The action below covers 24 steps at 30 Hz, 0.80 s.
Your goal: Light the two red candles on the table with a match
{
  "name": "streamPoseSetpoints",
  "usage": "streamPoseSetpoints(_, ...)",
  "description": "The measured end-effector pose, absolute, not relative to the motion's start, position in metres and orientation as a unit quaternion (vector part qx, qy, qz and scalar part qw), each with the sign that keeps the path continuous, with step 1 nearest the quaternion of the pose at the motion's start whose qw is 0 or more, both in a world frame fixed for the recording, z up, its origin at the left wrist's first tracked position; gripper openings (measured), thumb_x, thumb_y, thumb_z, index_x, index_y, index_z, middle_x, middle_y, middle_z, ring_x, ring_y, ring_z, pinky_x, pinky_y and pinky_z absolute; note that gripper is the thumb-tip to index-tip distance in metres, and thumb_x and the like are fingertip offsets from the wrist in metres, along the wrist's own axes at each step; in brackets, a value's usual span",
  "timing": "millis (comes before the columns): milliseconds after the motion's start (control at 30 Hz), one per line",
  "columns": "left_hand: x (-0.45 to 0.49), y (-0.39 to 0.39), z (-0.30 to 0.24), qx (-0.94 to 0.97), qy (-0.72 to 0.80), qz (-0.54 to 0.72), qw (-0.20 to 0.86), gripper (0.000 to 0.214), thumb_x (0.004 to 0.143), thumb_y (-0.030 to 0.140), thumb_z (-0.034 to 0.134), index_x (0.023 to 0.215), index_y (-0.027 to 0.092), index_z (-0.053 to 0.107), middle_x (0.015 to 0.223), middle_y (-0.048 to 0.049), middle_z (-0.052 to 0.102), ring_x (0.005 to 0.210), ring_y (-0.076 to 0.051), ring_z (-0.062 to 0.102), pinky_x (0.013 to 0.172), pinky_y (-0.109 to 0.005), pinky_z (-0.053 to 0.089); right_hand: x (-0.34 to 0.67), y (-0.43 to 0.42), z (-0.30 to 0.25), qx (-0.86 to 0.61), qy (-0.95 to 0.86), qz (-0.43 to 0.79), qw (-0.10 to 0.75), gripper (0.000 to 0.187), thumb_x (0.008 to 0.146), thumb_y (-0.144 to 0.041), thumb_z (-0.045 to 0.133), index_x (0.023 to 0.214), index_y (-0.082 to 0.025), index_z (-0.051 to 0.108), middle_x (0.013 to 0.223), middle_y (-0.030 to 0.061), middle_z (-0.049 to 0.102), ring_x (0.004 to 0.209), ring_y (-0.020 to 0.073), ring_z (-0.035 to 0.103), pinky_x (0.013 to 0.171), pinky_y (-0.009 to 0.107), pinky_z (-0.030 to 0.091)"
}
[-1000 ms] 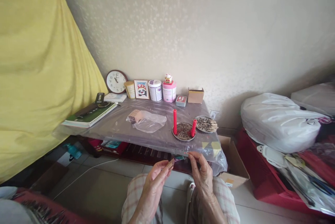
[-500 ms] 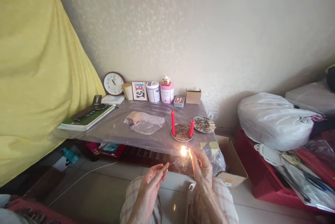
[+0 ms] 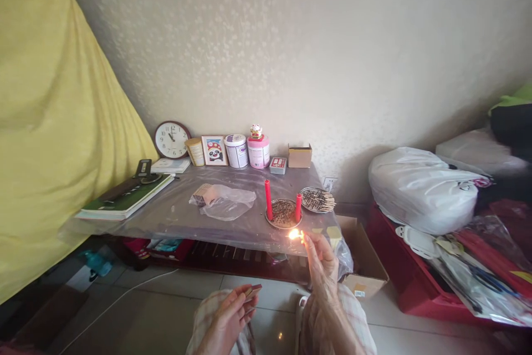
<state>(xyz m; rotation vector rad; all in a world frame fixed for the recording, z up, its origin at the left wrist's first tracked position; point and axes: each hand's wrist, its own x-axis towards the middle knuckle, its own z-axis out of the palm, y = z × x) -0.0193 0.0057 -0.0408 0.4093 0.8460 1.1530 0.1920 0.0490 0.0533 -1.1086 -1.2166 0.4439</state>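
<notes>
Between the thumb and fingers of my right hand (image 3: 322, 263) is a lit match (image 3: 302, 236), its bright flame pointing left, just in front of the table's front edge. My left hand (image 3: 233, 310), lower and to the left, is closed on a small matchbox (image 3: 252, 291). Two red candles stand upright in a round metal dish (image 3: 283, 223) of dark grains: a taller candle (image 3: 268, 200) at the left and a shorter candle (image 3: 298, 207) at the right. No flame shows on either candle. Behind the dish lies a second dish (image 3: 310, 204) with many matchsticks (image 3: 328, 201).
The low table (image 3: 166, 214) has a clear plastic cover. On it are a plastic bag (image 3: 230, 202), a green book (image 3: 124, 197), a clock (image 3: 172, 140), tins (image 3: 236, 151) and a small box (image 3: 300, 157). A cardboard box (image 3: 366, 255) and red bin (image 3: 399, 272) stand right.
My left hand has dropped lower with the matchbox, away from the match. The flame has shrunk from a round flare to a sideways tongue. The view has shifted slightly.
</notes>
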Motion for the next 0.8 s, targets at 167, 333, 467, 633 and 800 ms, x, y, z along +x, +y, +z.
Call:
streamPoseSetpoints(167, -0.026, 0.004, -0.061, 0.153, 0.367, 0.498, 0.771, 0.028, 0.066, 0.031, 0.078, 0.09, 0.018, 0.074, 0.102, -0.0116, 0.076, 0.089, -0.023, 0.068, 0.081, -0.034, 0.049, 0.197, 0.08, 0.04, -0.485, -0.441, 0.298, 0.694, 0.023, 0.079, -0.04, 0.066, 0.085, -0.019, 0.071, 0.083, 0.0039, 0.07, 0.079, 0.0199, 0.063, 0.075, 0.033, 0.051)
streamPoseSetpoints(333, -0.029, 0.002, -0.058, 0.148, 0.328, 0.5, 0.787, 0.024, 0.072, 0.03, 0.073, 0.093, 0.019, 0.075, 0.104, -0.0115, 0.076, 0.09, -0.023, 0.068, 0.083, -0.035, 0.048, 0.206, 0.08, 0.045, -0.487, -0.411, 0.323, 0.7, 0.02, 0.074, -0.039, 0.071, 0.082, -0.02, 0.072, 0.081, 0.0023, 0.071, 0.076, 0.0181, 0.062, 0.076, 0.033, 0.05)
streamPoseSetpoints(467, -0.03, 0.003, -0.055, 0.154, 0.326, 0.487, 0.796, 0.021, 0.073, 0.03, 0.073, 0.092, 0.021, 0.075, 0.103, -0.01, 0.077, 0.089, -0.022, 0.068, 0.084, -0.035, 0.048, 0.206, 0.082, 0.054, -0.488, -0.401, 0.318, 0.707, 0.023, 0.073, -0.041, 0.072, 0.082, -0.02, 0.072, 0.077, 0.0021, 0.071, 0.069, 0.0172, 0.062, 0.071, 0.032, 0.051)
streamPoseSetpoints(633, -0.031, 0.004, -0.058, 0.158, 0.33, 0.477, 0.8, 0.027, 0.068, 0.034, 0.077, 0.092, 0.023, 0.075, 0.105, -0.009, 0.076, 0.09, -0.022, 0.068, 0.084, -0.035, 0.047, 0.207, 0.087, 0.059, -0.486, -0.406, 0.313, 0.708, 0.024, 0.072, -0.042, 0.072, 0.08, -0.019, 0.07, 0.069, 0.0008, 0.068, 0.066, 0.0165, 0.061, 0.069, 0.032, 0.05)
streamPoseSetpoints(800, -0.031, 0.005, -0.061, 0.145, 0.325, 0.473, 0.806, 0.031, 0.064, 0.037, 0.08, 0.091, 0.023, 0.076, 0.105, -0.0088, 0.076, 0.089, -0.022, 0.068, 0.085, -0.035, 0.047, 0.212, 0.094, 0.064, -0.463, -0.388, 0.336, 0.723, 0.026, 0.067, -0.042, 0.076, 0.077, -0.019, 0.069, 0.069, 0.0001, 0.069, 0.063, 0.015, 0.06, 0.066, 0.029, 0.049)
